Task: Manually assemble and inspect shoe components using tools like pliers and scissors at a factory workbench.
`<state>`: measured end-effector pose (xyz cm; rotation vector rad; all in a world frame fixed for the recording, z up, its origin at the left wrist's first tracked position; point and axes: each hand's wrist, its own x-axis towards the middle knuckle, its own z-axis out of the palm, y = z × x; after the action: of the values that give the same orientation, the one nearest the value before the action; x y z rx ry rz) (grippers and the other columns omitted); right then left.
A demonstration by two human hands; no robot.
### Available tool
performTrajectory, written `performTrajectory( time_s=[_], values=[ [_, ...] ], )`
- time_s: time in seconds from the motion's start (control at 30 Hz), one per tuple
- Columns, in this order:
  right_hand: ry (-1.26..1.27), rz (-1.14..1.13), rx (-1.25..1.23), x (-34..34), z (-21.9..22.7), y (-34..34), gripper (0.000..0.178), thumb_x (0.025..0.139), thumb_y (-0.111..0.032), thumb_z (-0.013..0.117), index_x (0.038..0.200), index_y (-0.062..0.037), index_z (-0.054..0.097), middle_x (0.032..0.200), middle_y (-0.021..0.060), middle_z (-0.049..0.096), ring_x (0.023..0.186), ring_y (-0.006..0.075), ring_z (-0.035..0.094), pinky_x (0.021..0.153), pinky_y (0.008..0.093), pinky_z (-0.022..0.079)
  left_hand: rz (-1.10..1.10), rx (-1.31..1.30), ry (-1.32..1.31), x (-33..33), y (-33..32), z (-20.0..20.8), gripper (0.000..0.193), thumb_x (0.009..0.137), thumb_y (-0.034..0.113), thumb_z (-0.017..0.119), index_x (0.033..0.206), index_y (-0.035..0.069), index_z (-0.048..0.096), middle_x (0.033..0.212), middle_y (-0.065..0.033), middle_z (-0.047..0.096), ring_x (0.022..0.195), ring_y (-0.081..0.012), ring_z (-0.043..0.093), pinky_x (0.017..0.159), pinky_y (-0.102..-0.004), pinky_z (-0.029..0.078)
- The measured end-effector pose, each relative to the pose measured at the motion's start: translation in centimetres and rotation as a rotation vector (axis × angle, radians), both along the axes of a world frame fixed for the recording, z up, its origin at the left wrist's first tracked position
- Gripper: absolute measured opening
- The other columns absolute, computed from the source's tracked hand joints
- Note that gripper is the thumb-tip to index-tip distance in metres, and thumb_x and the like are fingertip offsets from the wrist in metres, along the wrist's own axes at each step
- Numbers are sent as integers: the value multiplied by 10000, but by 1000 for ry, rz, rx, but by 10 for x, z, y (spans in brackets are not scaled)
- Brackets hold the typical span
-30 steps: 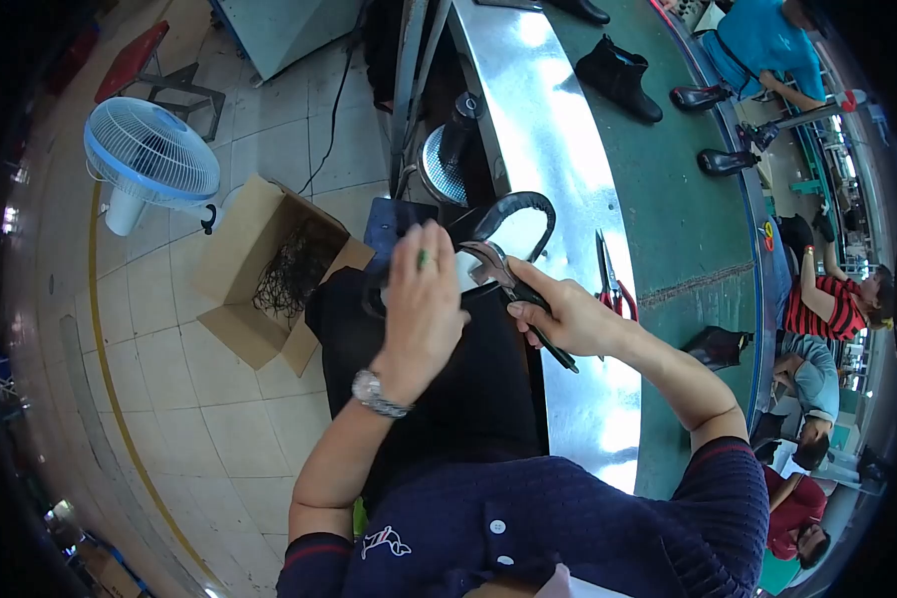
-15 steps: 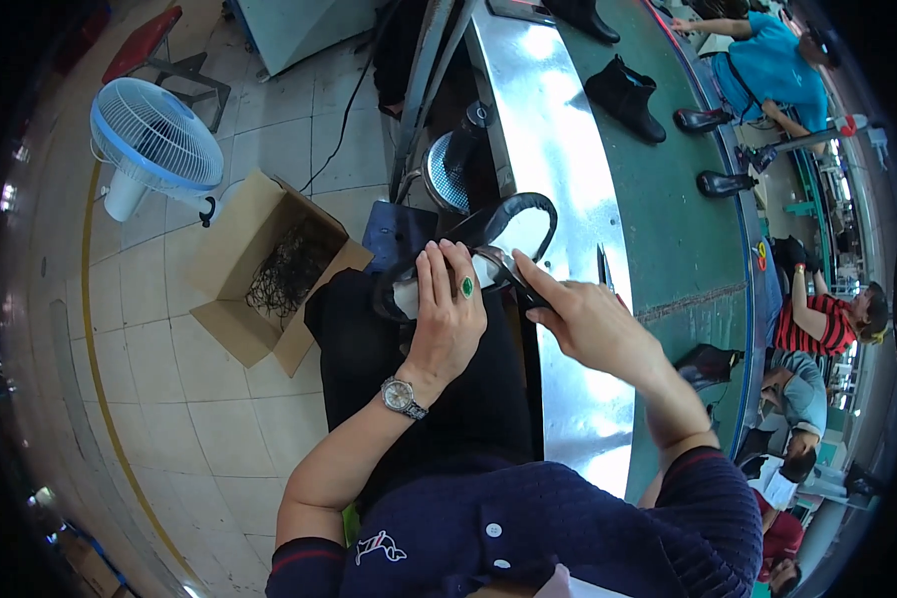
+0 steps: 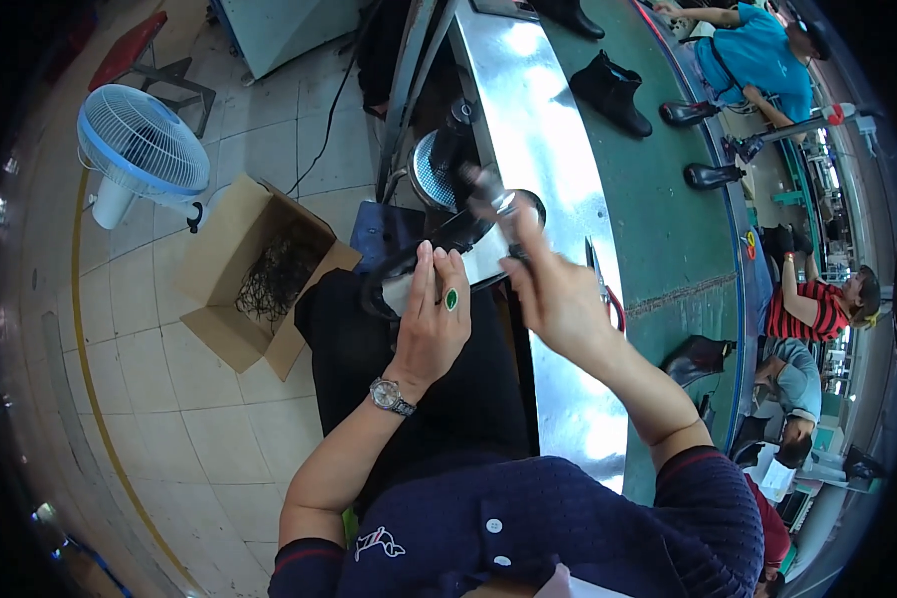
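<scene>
A black shoe lies over my lap with its pale underside up and its dark upper edge folded around the rim. My left hand holds it, fingers close together and stretched across the underside; the thumb is hidden. In my right hand is a hammer with a dark handle. Its metal head is raised over the far part of the shoe and smeared by motion. Beside my right hand, scissors with red handles rest on the shiny metal tabletop.
A cardboard box with dark tangled scraps stands on the floor at left, near a white-blue fan. Black boots stand on the green belt at right. Several people work beyond it. A round metal-mesh stool or lamp-like object is under the table.
My right hand has lifted the hammer up and away from the shoe. The left hand stays on the shoe. The whole view has shifted slightly, uncovering more of the scissors.
</scene>
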<state>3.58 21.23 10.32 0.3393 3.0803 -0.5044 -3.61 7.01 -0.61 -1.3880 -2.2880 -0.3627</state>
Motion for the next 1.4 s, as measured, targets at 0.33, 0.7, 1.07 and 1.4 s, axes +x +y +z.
performTrajectory(
  time_s=[0.33,0.7,1.07,1.4],
  values=[
    [-169,-76,-66,-1,-17,-24,703,923,-147,548,1526,-138,187,593,180,610,539,369,626,508,470,486,-98,220,-163,0,-7,-2,255,851,1,608,1104,-34,606,1133,-206,611,1204,-340,558,1087,-379,387],
    [-188,-9,-95,2,-17,-30,693,934,-151,533,1520,-121,165,613,201,617,554,401,616,518,491,475,12,72,-625,-24,-50,34,709,682,51,797,1322,-18,499,1328,-211,519,1253,-377,485,987,-407,469],
    [-13,-75,-94,27,-1,-32,603,910,-145,568,1457,-117,315,651,212,622,634,424,627,611,497,493,-231,24,-772,-61,-75,44,1036,648,48,823,1503,141,246,1401,-139,486,1291,-337,462,1013,-436,454],
    [-324,-181,-794,70,9,-88,583,950,-128,569,1467,-113,301,702,164,641,601,284,661,620,394,521,214,322,-990,31,-153,7,571,867,342,723,1254,-43,556,1053,-134,610,946,-187,599,671,-313,503]
  ],
)
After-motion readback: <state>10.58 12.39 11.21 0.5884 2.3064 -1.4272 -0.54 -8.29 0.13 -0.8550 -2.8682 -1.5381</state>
